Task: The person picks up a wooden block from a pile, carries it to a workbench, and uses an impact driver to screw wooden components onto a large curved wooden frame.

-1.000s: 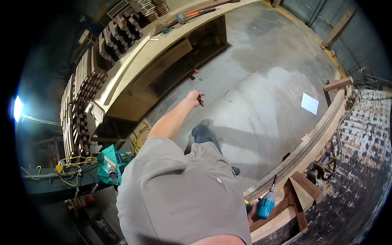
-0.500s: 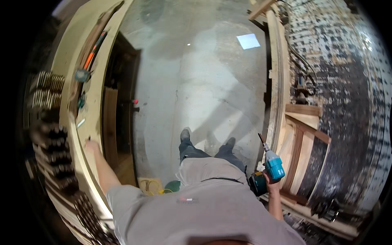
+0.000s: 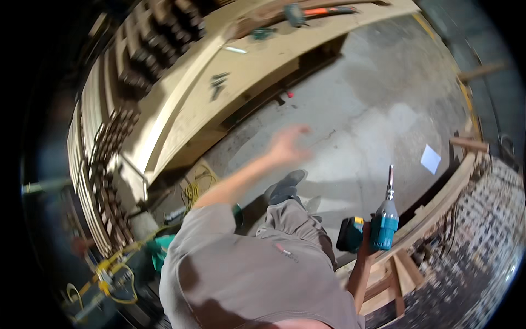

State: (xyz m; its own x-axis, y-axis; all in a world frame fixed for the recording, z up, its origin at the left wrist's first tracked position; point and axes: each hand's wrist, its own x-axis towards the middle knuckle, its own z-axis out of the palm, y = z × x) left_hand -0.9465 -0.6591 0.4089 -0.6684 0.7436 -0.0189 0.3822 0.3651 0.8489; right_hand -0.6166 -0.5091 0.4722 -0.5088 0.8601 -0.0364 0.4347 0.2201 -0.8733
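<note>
My right hand is wrapped round the handle of a teal and grey cordless drill, with a long bit pointing away from me and a dark battery pack at its left. Over the floor in front of me, my left hand is smeared by motion. Its fingers look apart, and nothing shows in them. Left of that hand is the pale wooden workbench, where a small cluster of dark metal pieces lies. Farther along the bench are a hammer with an orange and black handle and a white marker-like stick.
Stacked curved wooden parts stand beyond the bench at the left. A yellow cord lies near the bench's lower end. Wooden frame pieces rest on a worn surface at the right. A white sheet is on the floor.
My view has swung left. My left hand has come off the bench and is now over the floor, its fingers apart. The drill is still in my right hand.
</note>
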